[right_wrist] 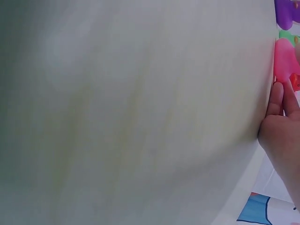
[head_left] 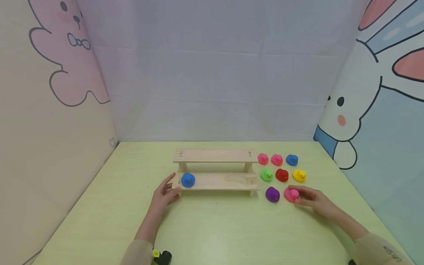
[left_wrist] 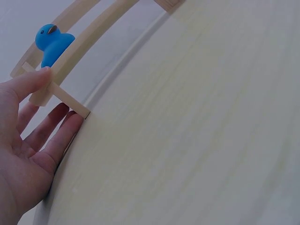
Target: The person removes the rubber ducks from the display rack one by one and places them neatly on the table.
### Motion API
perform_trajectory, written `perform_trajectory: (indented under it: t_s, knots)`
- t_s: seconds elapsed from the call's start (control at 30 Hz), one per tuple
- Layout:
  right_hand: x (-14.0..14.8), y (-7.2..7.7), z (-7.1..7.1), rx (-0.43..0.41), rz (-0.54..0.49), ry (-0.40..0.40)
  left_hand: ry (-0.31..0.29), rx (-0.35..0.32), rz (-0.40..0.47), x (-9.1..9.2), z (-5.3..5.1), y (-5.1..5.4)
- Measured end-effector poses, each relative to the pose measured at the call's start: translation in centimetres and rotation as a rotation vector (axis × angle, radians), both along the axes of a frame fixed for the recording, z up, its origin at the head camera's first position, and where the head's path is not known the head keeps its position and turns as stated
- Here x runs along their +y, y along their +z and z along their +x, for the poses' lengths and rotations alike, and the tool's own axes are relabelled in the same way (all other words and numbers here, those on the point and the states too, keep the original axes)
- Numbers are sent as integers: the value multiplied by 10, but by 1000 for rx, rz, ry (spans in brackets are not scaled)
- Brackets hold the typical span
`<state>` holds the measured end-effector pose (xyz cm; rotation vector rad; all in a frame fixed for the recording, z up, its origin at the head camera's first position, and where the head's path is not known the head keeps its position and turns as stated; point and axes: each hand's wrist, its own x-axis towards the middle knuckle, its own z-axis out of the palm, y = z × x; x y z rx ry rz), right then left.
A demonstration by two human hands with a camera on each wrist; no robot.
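A two-step wooden rack [head_left: 218, 181] stands mid-table, with a blue rubber duck [head_left: 188, 180] on the left end of its lower step. My left hand [head_left: 164, 195] holds that end, its thumb at the front edge and index finger towards the back corner. In the left wrist view, the thumb touches the step below the duck [left_wrist: 55, 45], and other fingers lie by the rack's leg [left_wrist: 70, 100]. To the right of the rack, my right hand [head_left: 316, 201] pinches a pink rubber duck [head_left: 291, 194] standing on the table. The right wrist view shows this hand [right_wrist: 283, 129] only at its edge.
Beside the pink duck sits a purple duck [head_left: 272, 194]. Behind them are green [head_left: 266, 175], red [head_left: 282, 175] and yellow [head_left: 299, 175] ducks, then two pink ones [head_left: 276, 159] and a blue one [head_left: 292, 159]. Walls with cartoon animals flank the table [head_left: 212, 228].
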<state>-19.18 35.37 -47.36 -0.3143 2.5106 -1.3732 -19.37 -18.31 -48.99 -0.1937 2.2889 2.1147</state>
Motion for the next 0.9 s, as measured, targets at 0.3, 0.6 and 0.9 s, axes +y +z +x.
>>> perform_trajectory:
  t_s: [0.3, 0.6, 0.9]
  knots:
    - [-6, 24, -11, 53, 138, 51, 2, -15, 1, 0, -1, -1]
    - [-33, 69, -36, 225, 155, 112, -1, -5, 6, -1, -1, -3]
    - [-77, 97, -58, 304, 107, 148, 2, -9, -1, -1, -3, -4]
